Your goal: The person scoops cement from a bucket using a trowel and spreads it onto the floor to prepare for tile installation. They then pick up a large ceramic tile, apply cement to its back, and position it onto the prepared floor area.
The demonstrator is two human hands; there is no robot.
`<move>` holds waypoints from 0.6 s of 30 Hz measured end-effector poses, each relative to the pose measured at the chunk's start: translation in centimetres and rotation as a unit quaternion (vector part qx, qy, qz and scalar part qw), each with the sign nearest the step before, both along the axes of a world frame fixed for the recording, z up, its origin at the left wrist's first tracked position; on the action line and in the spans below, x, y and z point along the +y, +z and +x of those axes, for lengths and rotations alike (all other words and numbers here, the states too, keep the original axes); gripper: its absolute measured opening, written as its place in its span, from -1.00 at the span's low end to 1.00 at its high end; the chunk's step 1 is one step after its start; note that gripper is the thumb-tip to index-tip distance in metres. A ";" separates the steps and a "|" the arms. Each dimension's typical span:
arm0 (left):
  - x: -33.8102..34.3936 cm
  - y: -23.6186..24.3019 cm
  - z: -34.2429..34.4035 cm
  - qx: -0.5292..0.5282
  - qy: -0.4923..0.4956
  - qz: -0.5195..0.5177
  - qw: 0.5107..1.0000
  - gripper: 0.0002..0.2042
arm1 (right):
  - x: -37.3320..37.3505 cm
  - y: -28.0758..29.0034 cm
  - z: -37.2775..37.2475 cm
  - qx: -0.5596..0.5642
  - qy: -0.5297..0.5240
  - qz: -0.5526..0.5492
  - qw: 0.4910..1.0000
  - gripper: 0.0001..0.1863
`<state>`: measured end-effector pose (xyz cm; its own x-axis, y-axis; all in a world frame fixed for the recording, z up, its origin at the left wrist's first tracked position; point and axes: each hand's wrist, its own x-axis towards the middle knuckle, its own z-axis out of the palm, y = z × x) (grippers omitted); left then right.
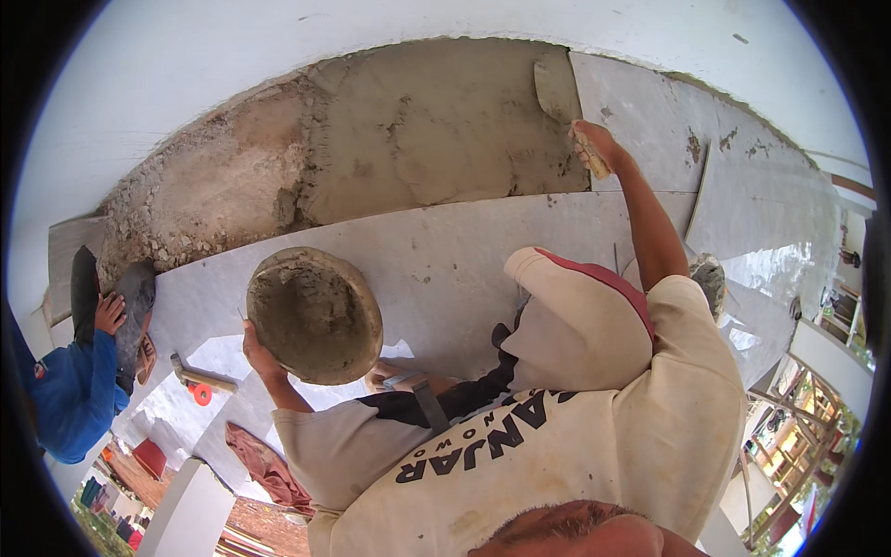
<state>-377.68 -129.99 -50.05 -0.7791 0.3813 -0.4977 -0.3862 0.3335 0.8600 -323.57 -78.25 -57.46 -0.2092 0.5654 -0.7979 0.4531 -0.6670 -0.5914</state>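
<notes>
My right hand grips the handle of a trowel. The trowel's mortar-coated blade lies at the right end of a bed of smoothed wet mortar, beside the edge of a laid grey tile. With my left hand I hold a round tub by its left side, and its inside is smeared with grey mortar. The tub is tilted, its mouth facing up, over the grey tiled floor. Part of my left hand is hidden behind the tub.
Rough rubble borders the mortar on the left, along a white wall. A hammer and a small red reel lie on the tiles. At far left crouches a person in blue sleeves. A reddish cloth lies nearby.
</notes>
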 end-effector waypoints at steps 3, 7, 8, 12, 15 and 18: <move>0.4 0.7 0.8 -0.032 0.007 0.032 0.999 -0.46 | -3.9 2.8 0.2 -0.054 0.106 -0.008 0.993 -0.64; 0.3 0.5 0.5 -0.038 0.000 0.039 0.999 -0.46 | -6.9 4.5 0.5 -0.108 0.247 0.068 0.961 -0.64; 0.3 0.3 0.6 -0.039 0.005 0.040 0.998 -0.46 | -7.4 4.7 0.6 -0.113 0.266 0.091 0.953 -0.63; -0.7 -0.2 0.0 -0.033 0.002 0.022 0.999 -0.46 | -8.4 7.8 -2.8 -0.203 0.398 0.242 0.861 -0.47; -1.2 -0.6 -1.0 -0.022 -0.015 0.009 1.000 -0.46 | -7.8 7.4 -5.2 -0.214 0.506 0.281 0.787 -0.40; -1.0 -0.4 -0.5 -0.019 -0.009 0.025 0.999 -0.46 | -7.7 7.8 -9.9 -0.193 0.600 0.291 0.720 -0.39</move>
